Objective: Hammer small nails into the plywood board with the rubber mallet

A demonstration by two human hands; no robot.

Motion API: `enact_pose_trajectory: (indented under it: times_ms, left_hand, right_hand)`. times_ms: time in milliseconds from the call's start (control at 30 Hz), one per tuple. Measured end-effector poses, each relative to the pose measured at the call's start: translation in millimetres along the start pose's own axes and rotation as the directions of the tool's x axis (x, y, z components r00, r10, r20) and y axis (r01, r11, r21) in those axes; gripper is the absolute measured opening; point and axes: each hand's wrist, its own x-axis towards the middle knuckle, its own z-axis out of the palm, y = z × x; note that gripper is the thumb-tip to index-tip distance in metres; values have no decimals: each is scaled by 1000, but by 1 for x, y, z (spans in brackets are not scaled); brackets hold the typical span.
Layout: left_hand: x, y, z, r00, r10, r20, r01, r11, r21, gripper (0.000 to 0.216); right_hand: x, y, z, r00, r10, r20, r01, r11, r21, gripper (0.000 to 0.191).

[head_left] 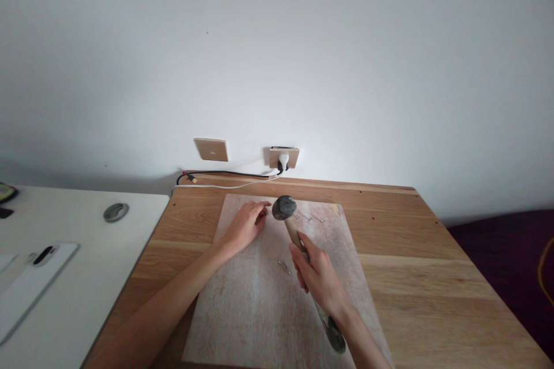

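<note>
My right hand (pixel 318 277) grips the wooden handle of a hammer (pixel 284 208), whose dark round head hangs just above a pale board (pixel 242 311) on the wooden table (pixel 411 265). My left hand (pixel 246 223) rests on the board's far left part, its fingertips pinched close beside the hammer head; what they hold is too small to tell. A small nail (pixel 284 266) lies on the board just left of my right hand. A few more small metal pieces (pixel 312 218) lie near the board's far edge.
A white desk (pixel 86 277) adjoins the table on the left, with a white tray (pixel 26 288) and a round grey cap (pixel 116 212). Two wall plates, one with a white plug (pixel 283 159), sit behind; cables (pixel 225 176) run along the table's back edge.
</note>
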Motion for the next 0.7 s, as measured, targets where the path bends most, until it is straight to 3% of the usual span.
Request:
enact_pose_trajectory:
  times_ms: [533,600,700]
  left_hand:
    - [1,1,-8,999,-20,-33,23,996,88,50]
    - [-4,5,-15,996,-1,-89,15,988,155,45]
    - [-18,20,-27,986,97,-134,-60,964,260,20]
  right_hand:
    - [11,-10,11,998,-33,53,36,997,-71,50]
    - [12,-9,11,998,-35,54,39,996,-79,50]
    - [12,-8,11,998,-34,56,39,995,-88,50]
